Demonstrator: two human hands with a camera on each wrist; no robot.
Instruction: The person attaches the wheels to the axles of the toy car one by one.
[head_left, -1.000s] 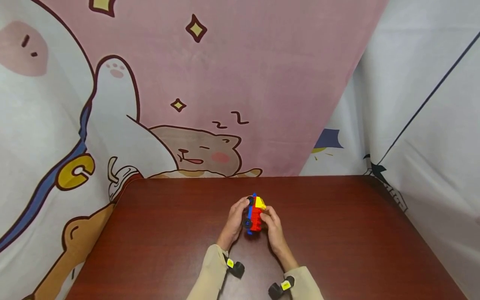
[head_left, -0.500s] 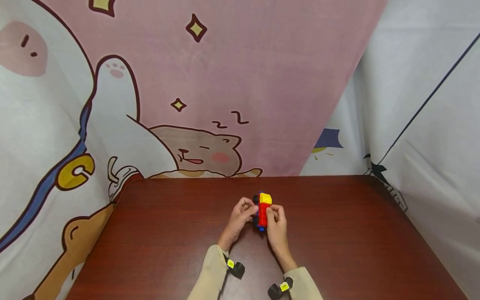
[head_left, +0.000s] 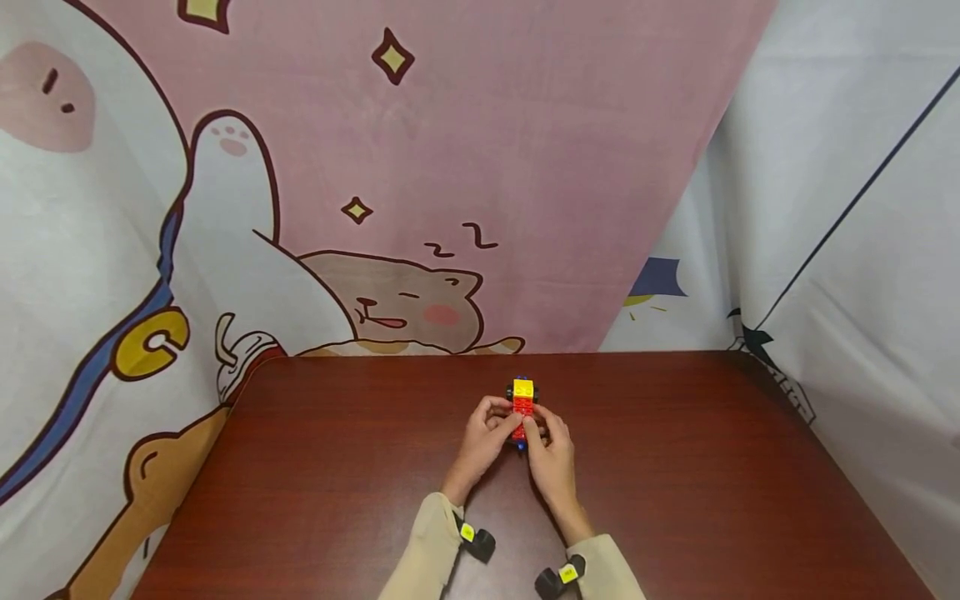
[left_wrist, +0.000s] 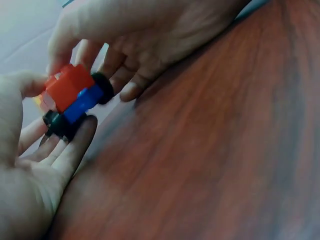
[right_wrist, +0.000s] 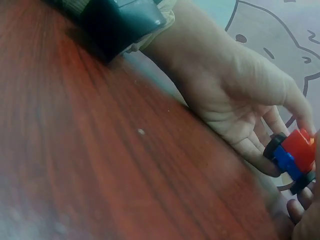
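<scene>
A toy car point(head_left: 522, 408) built of bricks is held between both hands, just above the table. It has a yellow brick at its far end, red bricks point(left_wrist: 70, 86) along the top, a blue base point(left_wrist: 84, 105) and black wheels point(left_wrist: 103, 88). My left hand point(head_left: 480, 442) holds it from the left, thumb on the red bricks and other fingers at the wheels. From the right, my right hand point(head_left: 553, 454) grips it with its thumb on the red top. In the right wrist view, the fingers of the left hand point(right_wrist: 235, 90) curl around the car's side.
The brown wooden table point(head_left: 337, 467) reaches back to a pink and white cartoon cloth point(head_left: 555, 208). A white cloth point(head_left: 847, 250) hangs on the right. Black wrist cameras point(head_left: 477, 543) sit on both wrists near the beige sleeves.
The toy car has turned from its side to top-up, its yellow end now pointing away. Both hands have closed in on it, with thumbs meeting over the red bricks.
</scene>
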